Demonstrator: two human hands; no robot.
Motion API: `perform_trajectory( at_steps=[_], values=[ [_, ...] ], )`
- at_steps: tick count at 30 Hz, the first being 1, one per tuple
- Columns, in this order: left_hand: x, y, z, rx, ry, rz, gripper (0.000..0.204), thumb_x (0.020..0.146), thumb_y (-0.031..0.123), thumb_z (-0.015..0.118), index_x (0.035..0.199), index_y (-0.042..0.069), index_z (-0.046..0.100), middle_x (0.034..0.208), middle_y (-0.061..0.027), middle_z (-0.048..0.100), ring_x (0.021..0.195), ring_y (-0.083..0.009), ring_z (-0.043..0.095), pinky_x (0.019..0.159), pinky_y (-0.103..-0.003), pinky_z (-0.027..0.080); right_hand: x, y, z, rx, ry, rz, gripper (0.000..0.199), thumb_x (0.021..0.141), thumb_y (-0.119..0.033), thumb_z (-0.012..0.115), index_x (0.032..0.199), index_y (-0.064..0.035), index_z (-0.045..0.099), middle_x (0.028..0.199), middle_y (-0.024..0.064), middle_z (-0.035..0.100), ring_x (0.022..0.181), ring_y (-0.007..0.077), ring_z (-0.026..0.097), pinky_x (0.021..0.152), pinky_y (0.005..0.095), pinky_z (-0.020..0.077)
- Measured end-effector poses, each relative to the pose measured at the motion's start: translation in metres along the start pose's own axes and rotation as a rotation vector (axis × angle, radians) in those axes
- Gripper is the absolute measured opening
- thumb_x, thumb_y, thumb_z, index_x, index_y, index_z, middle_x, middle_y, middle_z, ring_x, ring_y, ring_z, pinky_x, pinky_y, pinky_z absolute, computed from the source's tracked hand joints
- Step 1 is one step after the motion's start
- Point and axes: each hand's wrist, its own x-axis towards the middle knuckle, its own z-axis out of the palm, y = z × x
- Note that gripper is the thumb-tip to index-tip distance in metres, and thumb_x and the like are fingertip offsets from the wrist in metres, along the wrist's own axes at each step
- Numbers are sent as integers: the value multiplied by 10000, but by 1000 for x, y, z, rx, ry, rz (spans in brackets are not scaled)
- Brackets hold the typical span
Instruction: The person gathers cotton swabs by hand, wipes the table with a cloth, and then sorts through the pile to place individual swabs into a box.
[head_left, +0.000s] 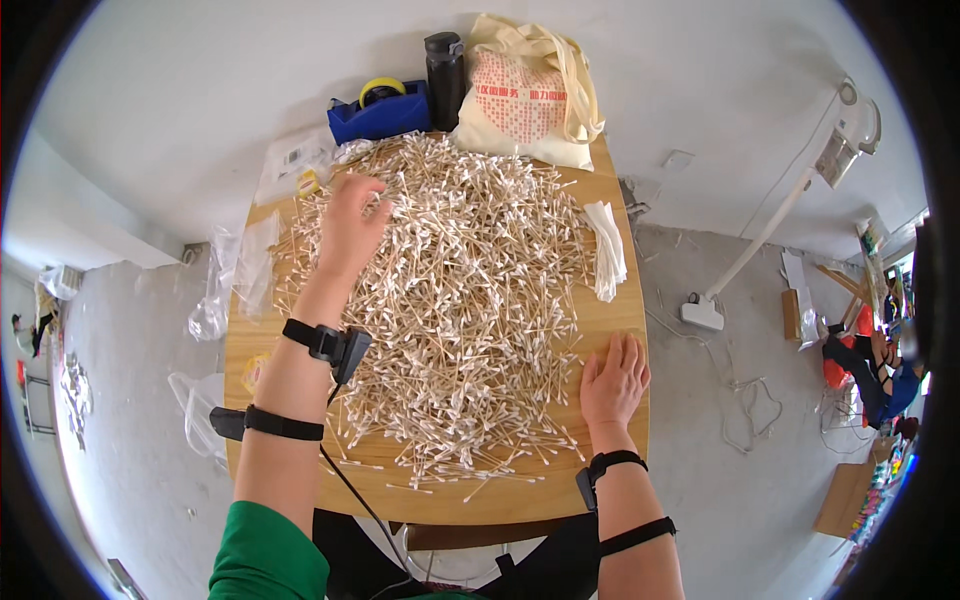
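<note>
A wide, loose heap of cotton swabs (pixel 470 300) covers the middle of the wooden table, their sticks lying every which way. Over the heap's upper left side is my left hand (pixel 350 225). Its fingers are bent, with a gap between them and the thumb, and I see no swab in it. My right hand (pixel 613 385) lies flat on bare wood at the table's right edge, beside the heap, holding nothing. Black straps with small devices circle both forearms.
Along the far edge stand a blue tape dispenser (pixel 380 115), a black bottle (pixel 445 80) and a cream tote bag (pixel 520 110). White folded strips (pixel 605 250) lie at the right. Clear plastic bags (pixel 245 265) hang at the left edge. A white stick vacuum (pixel 765 235) leans against the wall.
</note>
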Motion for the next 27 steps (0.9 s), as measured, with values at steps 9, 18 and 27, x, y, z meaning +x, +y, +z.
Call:
perform_trajectory(
  at_steps=[9, 18, 27],
  values=[
    [0, 6, 48, 494, -335, -8, 466, 802, 217, 730, 1241, 130, 601, 1411, -146, 484, 1278, -381, 478, 991, -534, 441, 1, -2, -1, 2, -18, 19, 506, 911, -298, 571, 1342, -42, 499, 1400, 165, 460, 1347, 323, 385, 1098, 481, 302],
    [55, -55, 33, 306, -132, -129, 310, 854, 90, 601, 1159, 126, 646, 1145, -172, 637, 1051, -367, 616, 887, -448, 496, 1, -6, 0, 1, -29, 20, 510, 918, -322, 560, 1342, -45, 503, 1410, 166, 454, 1359, 321, 372, 1100, 486, 294],
    [51, -46, 18, 650, 142, -274, 339, 841, 30, 587, 1162, 117, 654, 1255, -154, 590, 1170, -349, 561, 973, -422, 467, 3, -4, -1, -4, -30, 33, 501, 924, -329, 553, 1335, -45, 516, 1416, 172, 445, 1356, 324, 375, 1099, 489, 291]
  ],
)
